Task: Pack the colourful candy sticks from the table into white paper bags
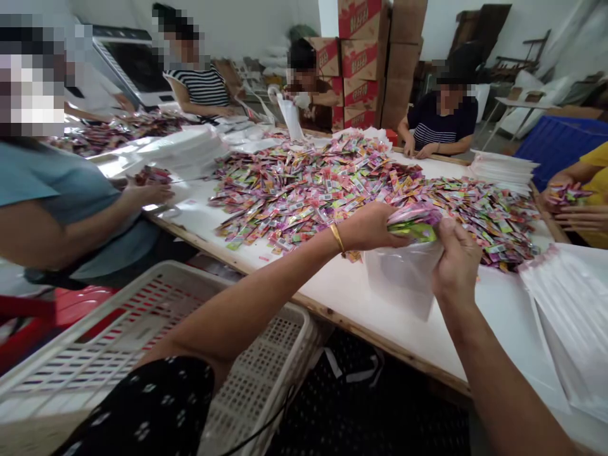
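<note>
While both hands work above the table edge (332,310), the left hand (373,226) is closed around a bundle of sachets (412,223), green and pink ends sticking out past the fingers toward the right. Right hand (456,263) pinches the upper rim of a translucent white bag (401,278), thumb pressed against the bundle's tip, so bundle sits at the bag mouth, between the two grips, not visibly inside yet. Risk as judged: loose sachets could slide from the fist and drop to the floor or the white basket (156,342) below (bag hangs partly over the edge), and a slack rim could fold shut. Big heap of mixed sachets (342,183) lies just beyond the hands; flat bag stacks (503,171) farther right. Other workers' hands (152,190) sort at the left side.
</note>
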`<state>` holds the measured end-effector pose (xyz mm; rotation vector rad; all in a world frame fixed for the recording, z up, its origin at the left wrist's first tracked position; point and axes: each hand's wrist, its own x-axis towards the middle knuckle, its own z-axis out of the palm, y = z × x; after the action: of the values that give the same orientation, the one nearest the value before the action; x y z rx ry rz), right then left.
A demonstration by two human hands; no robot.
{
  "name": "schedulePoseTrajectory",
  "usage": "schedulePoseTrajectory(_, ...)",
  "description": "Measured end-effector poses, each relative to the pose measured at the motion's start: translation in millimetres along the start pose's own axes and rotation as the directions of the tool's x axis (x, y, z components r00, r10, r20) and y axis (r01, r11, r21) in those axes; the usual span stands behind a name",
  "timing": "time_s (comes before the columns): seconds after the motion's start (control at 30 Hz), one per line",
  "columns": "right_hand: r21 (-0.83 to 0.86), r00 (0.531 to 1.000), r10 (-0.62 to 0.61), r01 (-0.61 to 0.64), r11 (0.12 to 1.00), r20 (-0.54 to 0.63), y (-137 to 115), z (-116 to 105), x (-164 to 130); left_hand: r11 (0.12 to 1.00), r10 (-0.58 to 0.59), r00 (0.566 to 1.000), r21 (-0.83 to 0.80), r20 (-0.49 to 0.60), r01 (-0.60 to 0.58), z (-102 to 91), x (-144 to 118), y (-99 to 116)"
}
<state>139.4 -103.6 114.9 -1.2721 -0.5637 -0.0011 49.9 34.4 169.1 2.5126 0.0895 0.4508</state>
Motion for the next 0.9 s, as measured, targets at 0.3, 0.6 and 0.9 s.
schedulePoseTrajectory(0.3,0.176,0.998,0.031,-0.021,0.984,-0.056,-2,0,-27,0.997,0.047,0.996,0.059,-0.07,-0.043,5.1,-8,14)
schedulePoseTrajectory(0.6,0.318,0.987,0.118,-0.079,0.945,-0.107,-6,6,-28,0.998,0.02,0.987,-0.066,0.162,-0.009,15.1,-3,12)
schedulePoseTrajectory(0.9,0.207,0.989,0.085,-0.058,0.977,-0.124,1,1,-42,0.993,0.099,0.99,0.051,0.099,-0.105,17.9,-17,17)
